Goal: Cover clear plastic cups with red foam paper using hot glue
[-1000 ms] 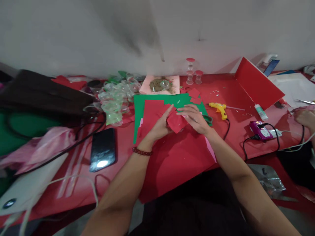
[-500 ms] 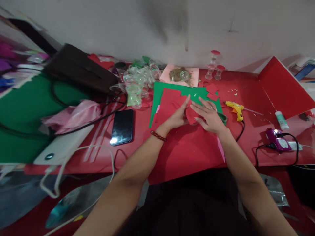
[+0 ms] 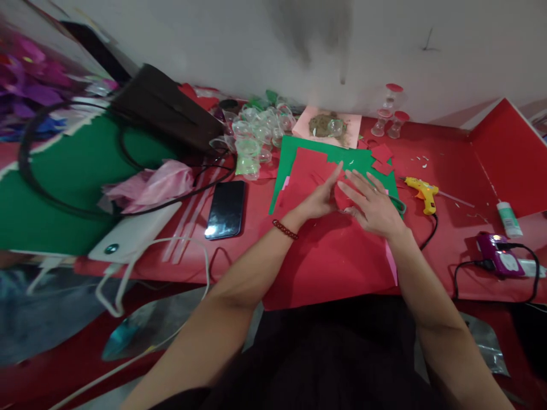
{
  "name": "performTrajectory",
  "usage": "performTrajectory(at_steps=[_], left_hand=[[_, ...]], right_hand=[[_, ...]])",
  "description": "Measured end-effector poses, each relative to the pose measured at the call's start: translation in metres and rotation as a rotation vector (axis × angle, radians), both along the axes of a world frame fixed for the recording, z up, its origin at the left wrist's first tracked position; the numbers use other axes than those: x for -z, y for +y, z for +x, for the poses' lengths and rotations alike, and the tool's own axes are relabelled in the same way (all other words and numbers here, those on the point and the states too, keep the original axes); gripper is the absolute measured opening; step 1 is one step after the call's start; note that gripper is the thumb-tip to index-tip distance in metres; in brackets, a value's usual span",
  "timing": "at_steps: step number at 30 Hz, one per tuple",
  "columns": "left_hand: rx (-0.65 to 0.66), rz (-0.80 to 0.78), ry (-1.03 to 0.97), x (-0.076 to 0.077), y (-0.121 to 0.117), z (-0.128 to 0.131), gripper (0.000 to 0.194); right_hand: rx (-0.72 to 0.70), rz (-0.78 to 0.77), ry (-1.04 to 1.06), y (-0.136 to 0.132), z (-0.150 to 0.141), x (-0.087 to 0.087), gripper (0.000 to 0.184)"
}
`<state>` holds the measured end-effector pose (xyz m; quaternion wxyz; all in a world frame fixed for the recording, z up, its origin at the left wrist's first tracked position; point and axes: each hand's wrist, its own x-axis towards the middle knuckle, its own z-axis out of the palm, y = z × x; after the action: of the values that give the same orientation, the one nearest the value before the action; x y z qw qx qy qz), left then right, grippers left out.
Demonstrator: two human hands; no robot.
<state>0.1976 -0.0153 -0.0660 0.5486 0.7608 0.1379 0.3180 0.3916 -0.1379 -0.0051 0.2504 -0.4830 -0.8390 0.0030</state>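
A small piece of red paper is between my two hands, above larger red sheets. My left hand grips its left side, thumb pointing up. From the right, my right hand has its fingertips and thumb on the same piece, the other fingers extended over it. The fingers hide much of its shape. Beneath the red sheets lies a green sheet. Beside my right hand, a green looped handle pokes out, perhaps of scissors; the rest is covered.
A yellow glue gun, a glue bottle and a purple power adapter lie to the right. Red paper scraps and clear plastic cups are behind. A phone, pink cloth and cables occupy the left.
The view has shifted, so the table's things appear further right. My right-hand fingers have moved slightly over the red paper piece; both hands stay at it.
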Motion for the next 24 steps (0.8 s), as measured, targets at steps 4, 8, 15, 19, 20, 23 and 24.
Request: performTrajectory(at_steps=[4,8,15,19,20,23,24], left_hand=[[-0.007,-0.083,0.024,-0.006,-0.006,0.000,0.139],[-0.018,-0.121,0.046,-0.013,-0.011,0.000,0.143],[-0.020,-0.166,0.065,-0.017,-0.013,0.001,0.144],[0.046,-0.330,0.065,-0.025,-0.019,-0.003,0.135],[0.071,-0.373,0.066,-0.027,-0.021,-0.005,0.129],[0.107,-0.449,0.049,-0.033,-0.023,-0.011,0.113],[0.110,-0.465,0.045,-0.035,-0.024,-0.012,0.108]], right_hand=[[-0.010,-0.015,0.004,0.000,0.005,0.000,0.069],[0.031,-0.022,0.036,0.002,0.014,0.000,0.071],[0.063,0.043,0.159,0.008,0.024,0.008,0.068],[0.119,0.095,0.296,0.012,0.022,0.016,0.053],[0.156,0.099,0.337,0.013,0.021,0.017,0.048],[0.227,0.096,0.422,0.014,0.018,0.018,0.030],[0.227,0.092,0.435,0.014,0.017,0.017,0.026]])
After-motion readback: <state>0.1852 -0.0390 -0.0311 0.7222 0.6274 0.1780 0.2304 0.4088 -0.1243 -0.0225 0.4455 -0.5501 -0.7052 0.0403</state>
